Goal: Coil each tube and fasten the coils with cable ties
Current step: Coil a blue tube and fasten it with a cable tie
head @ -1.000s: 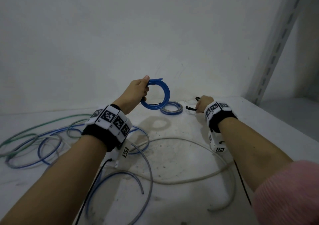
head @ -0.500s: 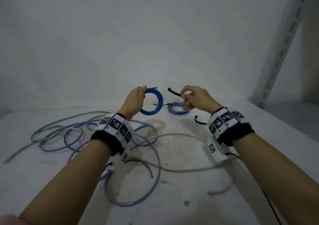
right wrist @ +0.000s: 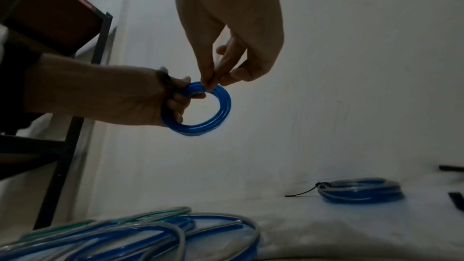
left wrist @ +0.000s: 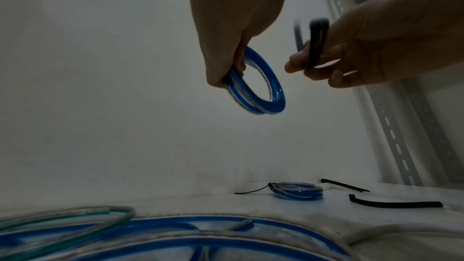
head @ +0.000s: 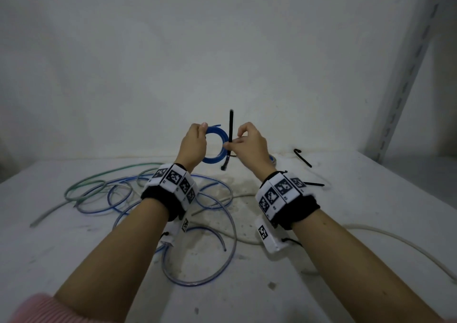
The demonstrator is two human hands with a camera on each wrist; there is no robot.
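Blue coil [head: 214,144] is held upright in the air above the tabletop [head: 321,260], between the two hands. Left hand [head: 193,147] grips the coil's left side: the fingers [right wrist: 175,104] curl through the ring and the thumb lies over the top edge. Right hand [head: 249,144] sits just right of the coil, its fingers [left wrist: 296,61] pinching a black tie [head: 231,134]. The tie stands nearly upright against the coil's right edge, one end above the fingers and the other hanging below. Whether the tie passes through the ring cannot be told.

Beyond and below the right fingers, a second coil [left wrist: 298,190] lies flat on the tabletop by the wall, already bound by a tie with its tail sticking out to the left. Two spare ties [left wrist: 394,203] lie right of it. Below and left of the left fingers, loose tubes [head: 128,194], blue, green and clear, sprawl in loops. A white tube [head: 395,238] trails under the right forearm.
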